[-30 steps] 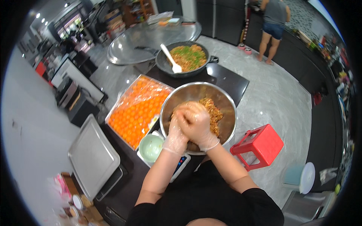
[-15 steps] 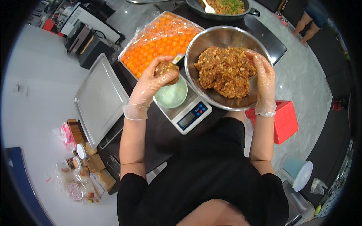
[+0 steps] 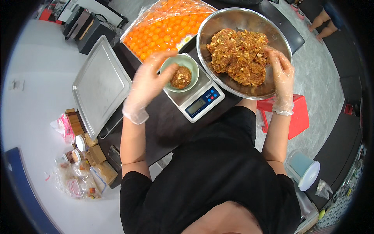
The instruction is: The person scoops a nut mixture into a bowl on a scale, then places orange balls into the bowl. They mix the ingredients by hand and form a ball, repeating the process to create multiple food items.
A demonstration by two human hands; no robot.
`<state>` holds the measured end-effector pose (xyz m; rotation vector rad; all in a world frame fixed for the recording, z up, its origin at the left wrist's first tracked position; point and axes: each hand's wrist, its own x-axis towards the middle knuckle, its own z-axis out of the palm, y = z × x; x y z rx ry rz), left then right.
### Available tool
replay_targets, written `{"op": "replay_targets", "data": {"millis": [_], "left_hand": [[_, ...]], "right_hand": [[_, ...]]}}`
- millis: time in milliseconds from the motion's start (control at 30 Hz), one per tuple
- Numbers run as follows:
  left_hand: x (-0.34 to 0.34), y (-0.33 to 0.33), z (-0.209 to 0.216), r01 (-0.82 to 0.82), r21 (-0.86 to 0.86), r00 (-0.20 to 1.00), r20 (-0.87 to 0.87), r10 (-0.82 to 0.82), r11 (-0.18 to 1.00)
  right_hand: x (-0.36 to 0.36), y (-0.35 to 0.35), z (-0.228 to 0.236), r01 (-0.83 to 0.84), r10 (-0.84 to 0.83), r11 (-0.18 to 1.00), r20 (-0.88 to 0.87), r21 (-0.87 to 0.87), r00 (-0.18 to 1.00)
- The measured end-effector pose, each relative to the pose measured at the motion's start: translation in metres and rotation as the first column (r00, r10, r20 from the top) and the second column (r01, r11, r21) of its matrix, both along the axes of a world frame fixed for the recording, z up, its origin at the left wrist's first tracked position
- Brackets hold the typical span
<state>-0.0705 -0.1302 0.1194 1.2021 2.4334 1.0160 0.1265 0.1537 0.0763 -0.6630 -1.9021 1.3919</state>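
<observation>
A brown ball (image 3: 181,78) is held by a bowl (image 3: 184,61) beside the spread left hand (image 3: 149,80); the right hand's (image 3: 282,72) grip, at the mixture (image 3: 238,54), cannot be told.

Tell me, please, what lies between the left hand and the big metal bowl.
In the head view, a small green bowl with a brown ball inside, on a scale.

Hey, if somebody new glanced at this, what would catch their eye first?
Probably the packed, glossy orange balls at the top, partly under clear film. Next might be the big lump of chunky brown mixture in the steel bowl to their right, with the gloved right hand beside it. Then the small brown ball in the pale green bowl on the scale, near the gloved left hand.
</observation>
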Motion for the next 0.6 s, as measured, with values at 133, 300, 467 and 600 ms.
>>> {"op": "replay_targets", "data": {"millis": [133, 300, 467, 600], "left_hand": [[-0.003, -0.016, 0.017, -0.125, 0.059, 0.985, 0.124, 0.117, 0.990], [-0.003, -0.024, 0.017, -0.152, 0.014, 0.982, 0.112, 0.149, 0.988], [-0.001, -0.023, 0.014, -0.141, 0.013, 0.985, 0.101, 0.139, 0.990], [0.000, -0.020, 0.013, -0.119, 0.022, 0.990, 0.079, 0.117, 0.993]], "right_hand": [[0.002, 0.005, -0.004, 0.009, -0.010, 1.000, 0.053, 0.005, 0.999], [0.003, 0.007, -0.011, -0.056, 0.046, 0.995, 0.109, 0.086, 0.993], [0.008, 0.002, -0.009, -0.094, 0.071, 0.989, 0.193, 0.114, 0.979], [0.012, 0.000, -0.012, -0.086, 0.053, 0.987, 0.236, 0.135, 0.970]]}}
